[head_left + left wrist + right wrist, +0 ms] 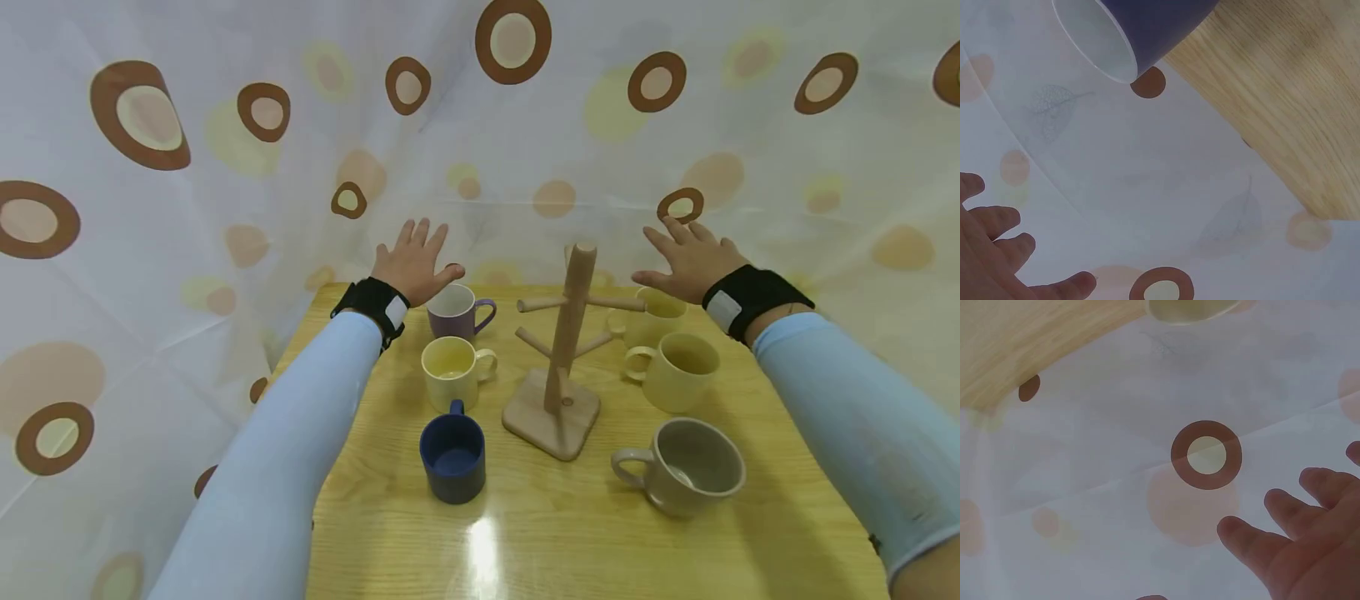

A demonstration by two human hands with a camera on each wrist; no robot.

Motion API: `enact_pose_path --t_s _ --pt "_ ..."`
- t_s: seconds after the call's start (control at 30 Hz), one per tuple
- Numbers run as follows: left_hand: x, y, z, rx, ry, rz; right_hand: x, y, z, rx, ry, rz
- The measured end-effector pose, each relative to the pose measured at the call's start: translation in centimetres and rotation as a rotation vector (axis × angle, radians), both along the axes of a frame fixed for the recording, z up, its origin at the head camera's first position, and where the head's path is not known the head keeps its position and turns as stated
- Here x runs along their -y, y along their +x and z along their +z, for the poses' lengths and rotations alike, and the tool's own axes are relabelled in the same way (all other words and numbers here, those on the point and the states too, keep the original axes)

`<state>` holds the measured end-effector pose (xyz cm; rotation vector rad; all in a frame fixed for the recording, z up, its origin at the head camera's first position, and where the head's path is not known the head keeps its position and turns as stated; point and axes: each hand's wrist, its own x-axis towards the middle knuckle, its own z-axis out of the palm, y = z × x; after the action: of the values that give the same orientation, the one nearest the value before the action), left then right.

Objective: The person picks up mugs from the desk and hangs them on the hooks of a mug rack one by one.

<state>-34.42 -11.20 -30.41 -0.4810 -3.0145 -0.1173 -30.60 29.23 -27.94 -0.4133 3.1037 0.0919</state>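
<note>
Both hands hold nothing, fingers spread. The left hand (415,262) is raised nearest the purple mug (452,312), whose rim also shows in the left wrist view. The right hand (693,258) is above the back-right yellow mug (657,319), partly covering it from view. Between the arms stands a wooden mug tree (570,333) with bare pegs. On its left are a yellow mug (452,375) and a dark blue mug (453,460); on its right, another yellow mug (680,375) and a grey mug (693,468). All the mugs stand upright.
The wooden table (555,533) carries the mugs and the mug tree. A pale curtain (525,167) with brown rings and coloured spots hangs behind the table and along its sides. Both wrists wear black straps above light blue sleeves.
</note>
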Motion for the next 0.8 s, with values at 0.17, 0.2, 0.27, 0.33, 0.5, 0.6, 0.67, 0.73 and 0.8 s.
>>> enact_pose_path --t_s 0.17,0.2,0.27,0.33,0.5,0.6,0.67,0.73,0.8 --pt "0.1 0.0 0.2 -0.002 0.008 -0.005 -0.6 0.3 0.2 -0.006 -0.002 -0.004" --pt "0.1 0.0 0.3 0.000 0.014 -0.007 -0.7 0.3 0.2 -0.003 -0.006 0.000" --pt "0.2 0.2 0.2 0.005 0.025 -0.013 -1.0 0.5 0.0 0.001 -0.018 0.015" --pt "0.3 0.5 0.1 0.014 0.038 -0.021 -1.3 1.0 -0.3 0.008 -0.037 0.040" --pt "0.8 1.9 -0.3 0.016 0.084 -0.074 -2.1 3.9 -1.5 0.005 -0.112 0.133" --pt "1.3 3.2 -0.5 -0.012 0.128 -0.125 -2.5 6.6 -2.1 0.002 -0.176 0.188" --pt "1.6 4.4 -0.5 -0.039 0.166 -0.163 -2.6 8.5 -2.6 -0.003 -0.217 0.222" --pt "1.9 5.8 -0.5 -0.073 0.212 -0.213 -2.5 10.4 -3.1 -0.012 -0.256 0.245" --pt "2.2 7.4 -0.4 -0.107 0.261 -0.266 -2.2 12.4 -3.7 -0.050 -0.280 0.284"
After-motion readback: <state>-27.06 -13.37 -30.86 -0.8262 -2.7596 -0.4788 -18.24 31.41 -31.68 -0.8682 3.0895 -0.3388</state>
